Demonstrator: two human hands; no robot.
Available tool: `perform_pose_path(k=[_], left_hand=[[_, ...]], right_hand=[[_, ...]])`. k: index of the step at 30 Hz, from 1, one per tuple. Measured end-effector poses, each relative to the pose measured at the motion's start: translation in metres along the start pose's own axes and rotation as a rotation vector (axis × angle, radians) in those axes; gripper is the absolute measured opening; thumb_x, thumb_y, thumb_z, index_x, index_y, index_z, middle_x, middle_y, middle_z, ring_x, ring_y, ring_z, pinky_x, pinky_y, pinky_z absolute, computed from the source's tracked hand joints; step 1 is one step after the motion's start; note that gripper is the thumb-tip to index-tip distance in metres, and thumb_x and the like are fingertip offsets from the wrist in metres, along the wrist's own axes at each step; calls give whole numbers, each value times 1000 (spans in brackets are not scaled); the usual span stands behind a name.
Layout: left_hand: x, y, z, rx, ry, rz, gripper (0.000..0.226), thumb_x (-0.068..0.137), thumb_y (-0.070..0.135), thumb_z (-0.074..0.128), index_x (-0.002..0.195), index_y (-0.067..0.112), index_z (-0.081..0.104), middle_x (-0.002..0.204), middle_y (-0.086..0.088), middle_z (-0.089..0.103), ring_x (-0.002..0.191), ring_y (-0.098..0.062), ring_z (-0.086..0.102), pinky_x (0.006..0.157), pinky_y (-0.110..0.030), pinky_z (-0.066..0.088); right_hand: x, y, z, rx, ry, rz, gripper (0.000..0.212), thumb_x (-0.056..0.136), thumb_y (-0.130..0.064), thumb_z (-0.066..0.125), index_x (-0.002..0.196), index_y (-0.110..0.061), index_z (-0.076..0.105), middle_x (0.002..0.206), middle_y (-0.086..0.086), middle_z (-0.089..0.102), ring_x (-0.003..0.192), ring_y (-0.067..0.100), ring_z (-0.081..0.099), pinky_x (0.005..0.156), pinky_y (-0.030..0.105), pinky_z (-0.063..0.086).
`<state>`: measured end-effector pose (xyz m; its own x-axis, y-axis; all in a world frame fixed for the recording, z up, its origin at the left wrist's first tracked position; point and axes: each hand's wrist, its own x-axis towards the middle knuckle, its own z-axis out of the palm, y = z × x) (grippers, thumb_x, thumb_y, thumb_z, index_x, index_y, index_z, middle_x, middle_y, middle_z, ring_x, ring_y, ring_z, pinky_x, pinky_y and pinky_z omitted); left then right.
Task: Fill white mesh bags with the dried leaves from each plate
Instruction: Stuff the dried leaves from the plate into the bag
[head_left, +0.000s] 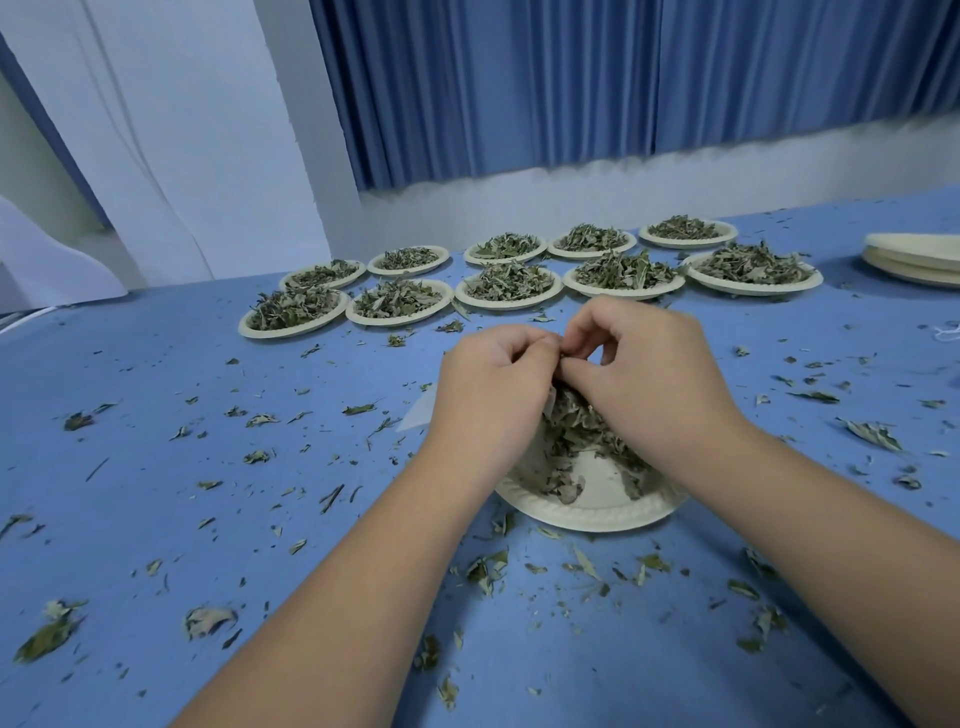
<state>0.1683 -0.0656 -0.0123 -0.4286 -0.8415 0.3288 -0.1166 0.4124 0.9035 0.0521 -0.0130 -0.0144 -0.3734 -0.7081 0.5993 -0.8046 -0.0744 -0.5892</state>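
Note:
A white paper plate (587, 512) lies in front of me with a thin heap of dried leaves (582, 436) on it. Above its far side both hands meet. My left hand (488, 384) and my right hand (649, 374) have their fingers curled and pinch the top of a white mesh bag (563, 405) stuffed with leaves. Most of the bag is hidden behind the hands; a pale corner (418, 413) shows left of my left hand.
Two rows of several leaf-filled plates (519, 283) stand at the far side of the blue table (156, 467). A stack of bare plates (914, 257) sits far right. Loose leaf bits are scattered all over the cloth. A blue curtain hangs behind.

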Motion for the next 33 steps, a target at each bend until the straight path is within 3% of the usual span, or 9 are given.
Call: perform_pose_path(k=[3, 6, 10, 14, 17, 19, 23, 29, 33], left_hand=[[0, 1, 1, 21, 12, 5, 34, 93, 17, 56, 64, 27, 71, 40, 14, 47, 37, 1, 39, 46, -20, 30], [0, 1, 1, 1, 39, -9, 35, 94, 17, 56, 65, 32, 70, 40, 16, 48, 37, 2, 40, 47, -21, 31], [1, 2, -4, -58, 89, -19, 26, 94, 15, 56, 76, 23, 73, 39, 12, 46, 33, -2, 36, 40, -16, 30], [3, 3, -9, -134, 136, -53, 27, 95, 17, 55, 76, 25, 73, 37, 13, 41, 32, -3, 34, 42, -22, 29], [4, 1, -11, -197, 150, -72, 29, 95, 17, 55, 74, 25, 73, 36, 13, 34, 32, -4, 28, 45, -23, 24], [4, 0, -12, -221, 144, -75, 30, 95, 16, 56, 73, 25, 73, 38, 14, 34, 33, -5, 28, 43, -20, 24], [4, 2, -11, -195, 148, -71, 38, 94, 17, 56, 64, 32, 73, 40, 14, 36, 34, -4, 29, 41, -20, 25], [3, 3, -11, -176, 158, -53, 29, 95, 17, 56, 73, 27, 72, 39, 15, 37, 34, -3, 31, 39, -17, 27], [3, 4, -11, -199, 155, -68, 40, 95, 16, 56, 62, 31, 73, 39, 14, 39, 34, -3, 31, 38, -15, 26]], right_hand=[[1, 2, 1, -62, -7, -23, 16, 73, -21, 75, 69, -23, 60, 72, -11, 59, 66, 1, 44, 57, 23, 34], [3, 3, -3, -45, -23, -36, 18, 72, -26, 76, 67, -26, 59, 75, -12, 56, 72, -2, 43, 61, 12, 30], [4, 7, -11, 48, -88, -76, 16, 76, -39, 73, 88, -34, 63, 91, -17, 51, 86, -1, 45, 73, 9, 31], [4, 12, -20, 135, -277, -26, 84, 55, -68, 70, 131, -45, 43, 125, -20, 39, 114, -3, 44, 91, 20, 38], [2, 12, -14, 77, -428, -16, 109, 52, -58, 81, 144, -47, 24, 133, -21, 30, 108, -6, 47, 91, 24, 43], [1, 12, -8, 81, -407, -8, 98, 59, -45, 85, 141, -46, 31, 126, -19, 39, 88, -11, 51, 83, 23, 47], [1, 12, -3, 153, -236, 19, 59, 67, -28, 85, 118, -41, 59, 85, -18, 52, 60, -6, 51, 67, 20, 41], [1, 11, -3, 334, -203, 70, 44, 66, -19, 86, 95, -44, 65, 73, -20, 57, 59, -1, 51, 65, 19, 42], [2, 11, -8, 460, -187, 108, 35, 69, -13, 84, 88, -37, 69, 72, -8, 67, 61, 9, 62, 59, 26, 52]])
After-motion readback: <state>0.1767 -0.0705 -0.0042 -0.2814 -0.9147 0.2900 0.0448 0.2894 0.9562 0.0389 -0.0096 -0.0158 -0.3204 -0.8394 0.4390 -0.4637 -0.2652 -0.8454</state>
